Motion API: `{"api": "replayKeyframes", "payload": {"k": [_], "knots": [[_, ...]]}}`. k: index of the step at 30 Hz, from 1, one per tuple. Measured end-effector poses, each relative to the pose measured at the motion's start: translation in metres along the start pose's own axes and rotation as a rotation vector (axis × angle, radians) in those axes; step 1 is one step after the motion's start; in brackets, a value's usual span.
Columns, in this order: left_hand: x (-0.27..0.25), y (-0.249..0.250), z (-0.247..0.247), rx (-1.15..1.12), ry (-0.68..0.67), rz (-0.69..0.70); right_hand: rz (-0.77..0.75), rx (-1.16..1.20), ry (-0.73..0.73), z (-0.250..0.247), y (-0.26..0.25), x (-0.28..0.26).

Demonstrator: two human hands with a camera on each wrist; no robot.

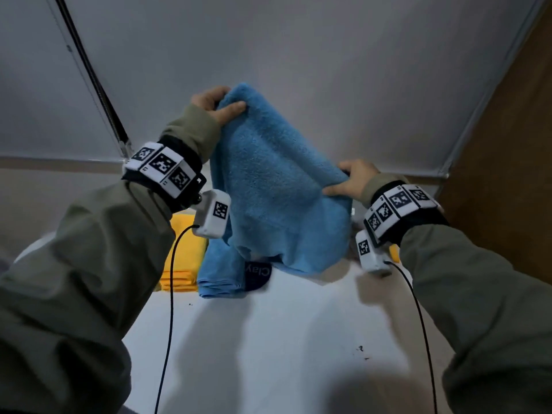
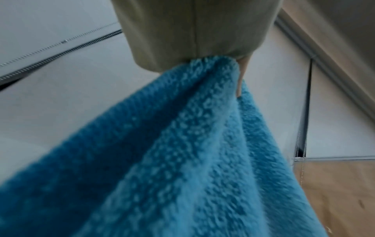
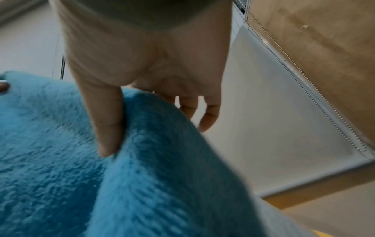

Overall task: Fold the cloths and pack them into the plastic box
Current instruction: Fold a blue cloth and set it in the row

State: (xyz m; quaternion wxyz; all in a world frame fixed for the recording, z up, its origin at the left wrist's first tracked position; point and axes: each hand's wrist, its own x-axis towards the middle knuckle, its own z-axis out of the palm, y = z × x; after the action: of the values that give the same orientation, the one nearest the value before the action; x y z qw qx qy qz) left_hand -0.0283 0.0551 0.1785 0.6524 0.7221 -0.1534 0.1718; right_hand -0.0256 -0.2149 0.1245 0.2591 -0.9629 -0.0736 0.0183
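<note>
Hanging slack above the table [image 1: 268, 339], the blue cloth [image 1: 277, 186] is pinched at its upper corner by the left hand [image 1: 215, 104] and at a lower corner by the right hand [image 1: 352, 180], its held edge sloping down rightward.

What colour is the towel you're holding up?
Blue. The towel shows best in the head view, held by both hands.

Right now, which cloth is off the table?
The blue cloth held up by the left hand and right hand. The yellow cloth lies folded on the table.
</note>
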Motion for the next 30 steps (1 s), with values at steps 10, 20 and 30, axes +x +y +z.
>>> {"api": "replayKeyframes", "payload": {"k": [10,20,30], "knots": [[-0.027,0.003,0.054,0.101,-0.301,-0.021,-0.344,0.527,0.118,0.004,-0.070,-0.008],[-0.065,-0.049,0.036,0.699,-0.439,-0.483,-0.246,0.621,0.210,-0.012,-0.076,-0.015],[-0.077,-0.091,-0.018,1.272,-0.361,-0.578,-0.313,1.040,0.432,-0.033,-0.062,-0.021]]}}
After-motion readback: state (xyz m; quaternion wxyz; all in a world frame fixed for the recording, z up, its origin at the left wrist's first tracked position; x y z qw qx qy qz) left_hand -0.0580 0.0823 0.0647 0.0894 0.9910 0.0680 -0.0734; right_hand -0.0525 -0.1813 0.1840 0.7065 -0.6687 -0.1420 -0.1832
